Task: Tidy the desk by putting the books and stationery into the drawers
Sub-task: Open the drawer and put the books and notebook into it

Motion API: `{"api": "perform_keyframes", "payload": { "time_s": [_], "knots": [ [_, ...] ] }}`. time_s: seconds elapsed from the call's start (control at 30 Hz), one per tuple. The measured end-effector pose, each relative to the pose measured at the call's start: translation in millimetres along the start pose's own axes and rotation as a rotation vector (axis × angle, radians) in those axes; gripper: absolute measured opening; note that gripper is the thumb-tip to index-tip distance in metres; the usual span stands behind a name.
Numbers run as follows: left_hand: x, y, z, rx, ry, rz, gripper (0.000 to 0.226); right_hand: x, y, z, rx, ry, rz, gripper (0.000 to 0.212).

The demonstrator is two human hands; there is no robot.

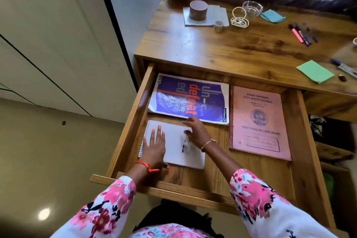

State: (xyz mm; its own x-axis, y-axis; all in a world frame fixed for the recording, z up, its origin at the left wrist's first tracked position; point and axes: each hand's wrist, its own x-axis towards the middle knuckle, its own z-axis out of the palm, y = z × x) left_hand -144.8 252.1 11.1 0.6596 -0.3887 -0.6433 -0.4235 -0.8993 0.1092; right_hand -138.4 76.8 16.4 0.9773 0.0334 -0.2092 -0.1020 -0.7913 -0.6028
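- left hand [154, 146] lies flat, fingers spread, on the white spiral notebook [179, 150] in the open drawer [301, 141];
- right hand [196, 131] rests on it, fingers loosely curled, gripping nothing

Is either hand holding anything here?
Nothing is gripped. Both hands, left and right, rest flat on the white spiral notebook in the drawer.

Three books [174, 145] flat in open drawer [133, 118]

Both hands flat (right perhaps curled)
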Motion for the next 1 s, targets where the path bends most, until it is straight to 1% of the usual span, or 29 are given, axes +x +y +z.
{"api": "perform_keyframes", "payload": {
  "time_s": [0.07, 0.1, 0.23, 0.3, 0.33, 0.57, 0.8, 1.0],
  "knots": [
    [3.4, -5.9, 3.8, -0.016, -0.012, -0.006, 0.117, -11.7, 12.4, 2.6, 0.031, 0.052, -0.012, 0.039],
    [4.3, -9.0, 4.7, -0.013, -0.003, 0.001, 0.115, -17.9, 19.2, 4.3, 0.019, 0.045, -0.016, 0.043],
    [7.7, -19.2, 2.3, -0.002, 0.035, 0.030, 0.109, -39.2, 36.7, 11.9, -0.195, -0.137, -0.030, 0.074],
    [8.2, -21.5, 0.6, 0.001, 0.037, 0.030, 0.109, -43.3, 40.1, 15.0, -0.240, -0.235, -0.001, 0.084],
    [7.9, -21.9, 0.1, 0.000, 0.034, 0.030, 0.109, -43.6, 40.6, 15.6, -0.244, -0.251, -0.001, 0.086],
    [10.1, -19.1, -0.7, -0.042, -0.001, -0.002, 0.110, -39.2, 40.7, 13.1, -0.210, -0.281, -0.023, 0.087],
    [10.7, -16.8, 0.3, -0.065, 0.010, -0.024, 0.113, -32.8, 38.5, 7.4, -0.213, -0.301, -0.016, 0.086],
    [9.3, -11.7, -2.8, -0.086, 0.019, -0.029, 0.115, -36.3, 40.8, 7.0, -0.211, -0.271, -0.022, 0.084]
  ]
}}
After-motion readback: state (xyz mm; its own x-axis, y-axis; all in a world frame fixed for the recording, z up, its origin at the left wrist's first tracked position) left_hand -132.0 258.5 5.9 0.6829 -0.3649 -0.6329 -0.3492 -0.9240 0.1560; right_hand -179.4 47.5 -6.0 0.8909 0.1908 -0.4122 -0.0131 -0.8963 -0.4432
